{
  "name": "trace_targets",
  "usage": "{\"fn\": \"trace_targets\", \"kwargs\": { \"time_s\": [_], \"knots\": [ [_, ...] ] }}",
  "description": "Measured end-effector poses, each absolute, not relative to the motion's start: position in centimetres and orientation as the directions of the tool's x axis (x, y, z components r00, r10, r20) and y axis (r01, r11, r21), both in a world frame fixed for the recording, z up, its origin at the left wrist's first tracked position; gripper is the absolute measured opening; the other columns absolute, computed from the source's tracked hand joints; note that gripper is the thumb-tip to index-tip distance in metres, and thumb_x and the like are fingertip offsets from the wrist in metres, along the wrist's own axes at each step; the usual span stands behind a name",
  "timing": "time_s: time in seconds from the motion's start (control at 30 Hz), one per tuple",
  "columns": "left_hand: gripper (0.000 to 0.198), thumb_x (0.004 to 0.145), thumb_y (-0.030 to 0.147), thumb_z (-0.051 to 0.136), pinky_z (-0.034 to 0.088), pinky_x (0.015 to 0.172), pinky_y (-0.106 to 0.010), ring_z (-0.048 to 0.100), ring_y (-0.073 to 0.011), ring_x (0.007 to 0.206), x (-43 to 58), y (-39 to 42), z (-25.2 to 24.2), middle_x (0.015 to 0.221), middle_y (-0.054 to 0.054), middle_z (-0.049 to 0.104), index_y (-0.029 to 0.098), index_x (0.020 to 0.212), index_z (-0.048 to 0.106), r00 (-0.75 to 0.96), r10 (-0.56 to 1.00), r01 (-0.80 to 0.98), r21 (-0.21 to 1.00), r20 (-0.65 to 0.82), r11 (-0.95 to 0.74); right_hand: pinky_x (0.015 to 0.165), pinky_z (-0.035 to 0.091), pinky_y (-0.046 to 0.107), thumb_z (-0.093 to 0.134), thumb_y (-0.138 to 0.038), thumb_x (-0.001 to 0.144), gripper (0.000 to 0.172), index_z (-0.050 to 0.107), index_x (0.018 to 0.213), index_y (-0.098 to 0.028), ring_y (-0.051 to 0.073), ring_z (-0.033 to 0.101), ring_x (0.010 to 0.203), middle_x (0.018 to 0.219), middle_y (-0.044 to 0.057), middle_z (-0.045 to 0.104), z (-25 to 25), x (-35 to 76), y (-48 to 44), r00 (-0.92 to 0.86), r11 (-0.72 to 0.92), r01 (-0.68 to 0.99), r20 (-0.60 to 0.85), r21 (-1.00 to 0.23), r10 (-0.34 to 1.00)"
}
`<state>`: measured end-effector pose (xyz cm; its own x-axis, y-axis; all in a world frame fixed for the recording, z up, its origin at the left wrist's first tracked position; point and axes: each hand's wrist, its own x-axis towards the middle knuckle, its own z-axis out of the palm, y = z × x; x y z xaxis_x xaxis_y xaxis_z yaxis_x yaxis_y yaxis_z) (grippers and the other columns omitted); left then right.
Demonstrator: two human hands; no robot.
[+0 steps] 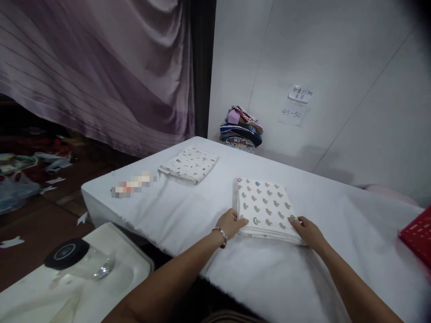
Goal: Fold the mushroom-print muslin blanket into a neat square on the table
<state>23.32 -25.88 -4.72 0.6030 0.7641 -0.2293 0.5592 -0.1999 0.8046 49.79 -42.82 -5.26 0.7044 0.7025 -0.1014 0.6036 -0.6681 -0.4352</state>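
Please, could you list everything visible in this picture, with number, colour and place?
Table: one, white-covered, centre
Near cloth: one, grey-printed white, on table
Far cloth: one, small-printed white, left
Pixelated item: one, colours unclear, table's left
Wall: one, pale grey, behind
Fabric stack: one, mixed colours, by wall
Notes: two, white, on wall
Curtain: one, purplish, upper left
Jar: one, clear, black lid, lower left
Stand: one, white, under jar
Plastic bag: one, whitish, far left
Floor: one, brown, left
Scraps: several, white, on floor
Cut-off item: one, red, right edge
Rounded item: one, pink, behind table
Bracelet: one, silver, left wrist
Left hand: one, near cloth's left
Right hand: one, its right
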Motion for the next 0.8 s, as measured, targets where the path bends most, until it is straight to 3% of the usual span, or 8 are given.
{"fn": "trace_targets", "kwargs": {
  "time_s": [0.1, 0.17, 0.33, 0.4, 0.53, 0.6, 0.7, 0.8],
  "knots": [
    [0.033, 0.072, 0.051, 0.061, 0.042, 0.060, -0.025, 0.061, -0.0181, 0.078, 23.0, -26.4, -4.5, 0.081, 0.000, 0.064, 0.022, 0.082, 0.049, 0.578, 0.794, 0.605, 0.751, -0.186, -0.265, 0.075, 0.046, 0.036, 0.029, -0.066, 0.082, 0.062, 0.060, 0.102, -0.017, 0.027, 0.063, 0.086, 0.089, 0.011, 0.067, -4.8, 49.4, -43.0, 0.707, -0.701, 0.617, -0.139, -0.358, 0.694],
    [0.033, 0.071, 0.051, 0.061, 0.040, 0.060, -0.025, 0.060, -0.0185, 0.079, 23.1, -26.7, -4.4, 0.082, 0.000, 0.064, 0.022, 0.082, 0.048, 0.565, 0.804, 0.620, 0.738, -0.186, -0.265, 0.081, 0.046, 0.040, 0.031, -0.065, 0.083, 0.067, 0.054, 0.119, -0.013, 0.030, 0.060, 0.098, 0.105, 0.015, 0.064, -4.1, 49.1, -42.6, 0.705, -0.690, 0.661, -0.073, -0.295, 0.706],
    [0.035, 0.072, 0.050, 0.061, 0.040, 0.060, -0.025, 0.061, -0.0188, 0.079, 23.3, -27.0, -4.8, 0.085, -0.001, 0.064, 0.022, 0.086, 0.047, 0.552, 0.813, 0.622, 0.741, -0.186, -0.253, 0.108, 0.027, 0.043, 0.034, -0.054, 0.088, 0.065, 0.035, 0.140, -0.015, 0.027, 0.025, 0.135, 0.147, 0.010, 0.031, -3.0, 48.2, -39.4, 0.412, -0.369, 0.906, 0.234, -0.206, 0.880],
    [0.035, 0.072, 0.050, 0.061, 0.041, 0.061, -0.025, 0.061, -0.0189, 0.079, 22.9, -26.9, -4.9, 0.085, -0.001, 0.065, 0.022, 0.088, 0.046, 0.558, 0.807, 0.620, 0.743, -0.191, -0.253, 0.110, 0.023, 0.047, 0.033, -0.053, 0.089, 0.065, 0.032, 0.142, -0.015, 0.027, 0.017, 0.139, 0.150, 0.009, 0.023, -3.7, 48.2, -38.1, 0.327, -0.292, 0.937, 0.186, -0.192, 0.927],
    [0.043, 0.070, 0.055, 0.062, 0.044, 0.066, -0.028, 0.063, -0.0213, 0.081, 22.4, -25.8, -3.0, 0.088, -0.003, 0.066, 0.022, 0.094, 0.048, 0.596, 0.767, 0.670, 0.675, -0.237, -0.311, 0.107, 0.025, 0.050, 0.027, -0.052, 0.091, 0.062, 0.031, 0.142, -0.016, 0.027, 0.014, 0.139, 0.152, 0.009, 0.016, -5.9, 48.5, -37.1, 0.375, -0.361, 0.916, 0.054, -0.174, 0.926],
    [0.048, 0.072, 0.058, 0.058, 0.045, 0.074, -0.031, 0.062, -0.0235, 0.089, 23.3, -24.8, -1.3, 0.098, -0.005, 0.066, 0.022, 0.103, 0.049, 0.598, 0.785, 0.679, 0.623, -0.163, -0.388, 0.108, 0.023, 0.049, 0.027, -0.052, 0.092, 0.061, 0.030, 0.143, -0.019, 0.026, 0.013, 0.140, 0.152, 0.008, 0.015, -6.6, 48.5, -37.3, 0.385, -0.373, 0.915, 0.057, -0.152, 0.921],
    [0.054, 0.083, 0.055, 0.045, 0.038, 0.096, -0.034, 0.045, -0.0254, 0.122, 26.4, -23.5, 0.5, 0.131, -0.010, 0.051, 0.020, 0.123, 0.043, 0.658, 0.746, 0.582, 0.561, 0.100, -0.588, 0.109, 0.021, 0.048, 0.027, -0.052, 0.092, 0.060, 0.030, 0.143, -0.021, 0.025, 0.012, 0.140, 0.153, 0.007, 0.015, -6.5, 48.3, -37.6, 0.398, -0.389, 0.912, 0.055, -0.132, 0.916],
    [0.064, 0.085, 0.052, 0.041, 0.019, 0.111, -0.040, 0.015, -0.0276, 0.140, 30.0, -22.9, -0.6, 0.151, -0.013, 0.023, 0.014, 0.136, 0.035, 0.742, 0.665, 0.560, 0.467, 0.086, -0.684, 0.109, 0.021, 0.049, 0.025, -0.053, 0.092, 0.059, 0.030, 0.143, -0.023, 0.025, 0.012, 0.140, 0.153, 0.007, 0.015, -5.7, 48.1, -37.7, 0.396, -0.390, 0.910, 0.014, -0.141, 0.918]
  ]
}}
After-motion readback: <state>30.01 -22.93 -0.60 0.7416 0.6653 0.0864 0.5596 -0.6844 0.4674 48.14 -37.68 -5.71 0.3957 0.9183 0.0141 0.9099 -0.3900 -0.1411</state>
